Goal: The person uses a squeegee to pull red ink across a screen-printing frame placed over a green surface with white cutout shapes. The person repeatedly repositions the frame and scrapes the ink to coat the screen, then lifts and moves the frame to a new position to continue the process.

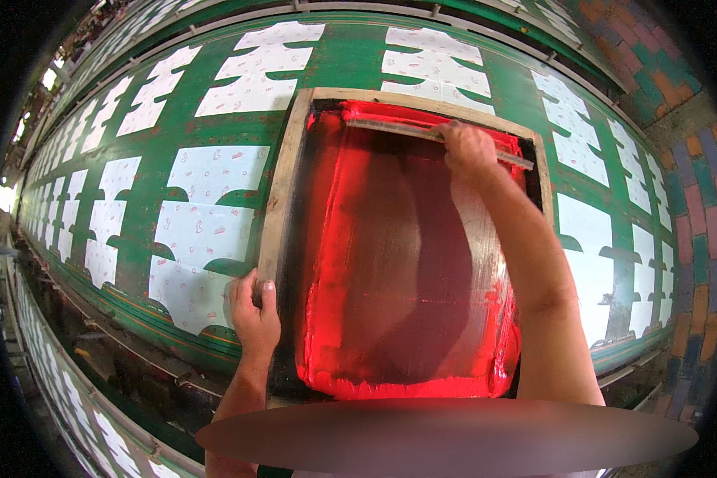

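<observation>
A wooden screen-printing frame (283,187) lies on the green table, its mesh (390,263) smeared with bright red ink (320,279). Ink is thickest along the left side, the near edge and the far end. My right hand (468,150) grips a long, thin squeegee (398,128), which lies across the mesh at the far end. My left hand (255,315) is closed on the left rail of the frame near its lower part, thumb upward. The frame's near edge is partly hidden by a blurred oval at the bottom.
White printed fabric pieces (207,207) with scalloped edges lie in rows on the green table (139,275), on both sides of the frame and beyond it. More tables with similar pieces run along the far side and lower left. Coloured brick paving (697,231) lies at right.
</observation>
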`<state>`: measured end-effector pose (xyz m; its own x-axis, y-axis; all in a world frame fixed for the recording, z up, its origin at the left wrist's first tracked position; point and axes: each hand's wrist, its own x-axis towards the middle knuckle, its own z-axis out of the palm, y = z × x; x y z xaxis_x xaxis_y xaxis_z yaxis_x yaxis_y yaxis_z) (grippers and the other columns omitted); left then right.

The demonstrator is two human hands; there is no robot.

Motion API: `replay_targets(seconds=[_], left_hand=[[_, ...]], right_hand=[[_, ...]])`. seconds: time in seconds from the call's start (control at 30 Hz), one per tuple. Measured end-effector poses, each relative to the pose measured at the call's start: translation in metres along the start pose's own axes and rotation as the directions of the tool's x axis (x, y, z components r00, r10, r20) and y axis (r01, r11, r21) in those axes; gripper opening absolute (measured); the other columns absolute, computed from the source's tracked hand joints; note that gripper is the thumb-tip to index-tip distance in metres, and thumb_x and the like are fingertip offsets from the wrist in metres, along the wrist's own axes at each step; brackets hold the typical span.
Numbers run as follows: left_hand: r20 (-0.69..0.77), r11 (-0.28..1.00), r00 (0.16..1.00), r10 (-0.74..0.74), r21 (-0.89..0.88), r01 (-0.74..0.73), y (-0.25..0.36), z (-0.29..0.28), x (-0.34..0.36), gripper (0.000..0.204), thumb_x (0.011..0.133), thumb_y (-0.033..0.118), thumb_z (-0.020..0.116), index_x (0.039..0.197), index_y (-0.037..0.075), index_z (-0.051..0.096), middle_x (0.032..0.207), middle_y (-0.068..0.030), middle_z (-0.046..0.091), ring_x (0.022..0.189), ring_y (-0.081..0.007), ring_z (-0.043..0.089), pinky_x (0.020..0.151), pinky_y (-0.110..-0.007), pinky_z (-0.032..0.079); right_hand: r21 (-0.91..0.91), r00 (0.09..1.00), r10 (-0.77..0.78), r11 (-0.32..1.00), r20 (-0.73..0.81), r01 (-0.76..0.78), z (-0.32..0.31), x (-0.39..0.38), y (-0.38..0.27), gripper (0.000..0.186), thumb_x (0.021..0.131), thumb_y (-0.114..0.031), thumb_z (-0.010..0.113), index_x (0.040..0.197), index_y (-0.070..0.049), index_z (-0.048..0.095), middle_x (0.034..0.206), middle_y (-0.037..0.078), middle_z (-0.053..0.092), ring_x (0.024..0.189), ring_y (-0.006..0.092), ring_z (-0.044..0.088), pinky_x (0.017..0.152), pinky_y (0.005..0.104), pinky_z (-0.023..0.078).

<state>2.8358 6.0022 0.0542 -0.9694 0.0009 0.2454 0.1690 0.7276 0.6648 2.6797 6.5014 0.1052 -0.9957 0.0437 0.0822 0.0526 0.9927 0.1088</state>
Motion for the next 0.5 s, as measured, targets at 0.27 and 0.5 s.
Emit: replay_targets(seconds=[0.27,0.5], left_hand=[[0.034,0.997,0.998,-0.054,0.051,0.052,0.0,0.001,0.001,0.035,0.112,0.02,0.068,0.138,-0.005,0.069,0.124,-0.0183,0.069,0.115,-0.0328,0.068,0.103,-0.045,0.054],[0.079,0.993,0.991,-0.105,0.055,0.101,0.006,-0.002,0.006,0.036,0.112,0.022,0.068,0.136,-0.005,0.069,0.124,-0.019,0.07,0.113,-0.0325,0.07,0.101,-0.045,0.055]], right_hand=[[0.026,1.0,-0.022,0.999,0.006,0.022,-0.001,0.038,0.03,0.05,0.098,-0.009,0.064,0.143,-0.028,0.077,0.129,0.016,0.081,0.119,0.0377,0.079,0.103,0.0513,0.063],[0.122,0.986,-0.079,0.991,0.144,0.061,-0.026,0.04,0.034,0.034,0.094,-0.017,0.067,0.124,-0.012,0.082,0.118,0.021,0.082,0.114,0.0424,0.079,0.101,0.055,0.062]])
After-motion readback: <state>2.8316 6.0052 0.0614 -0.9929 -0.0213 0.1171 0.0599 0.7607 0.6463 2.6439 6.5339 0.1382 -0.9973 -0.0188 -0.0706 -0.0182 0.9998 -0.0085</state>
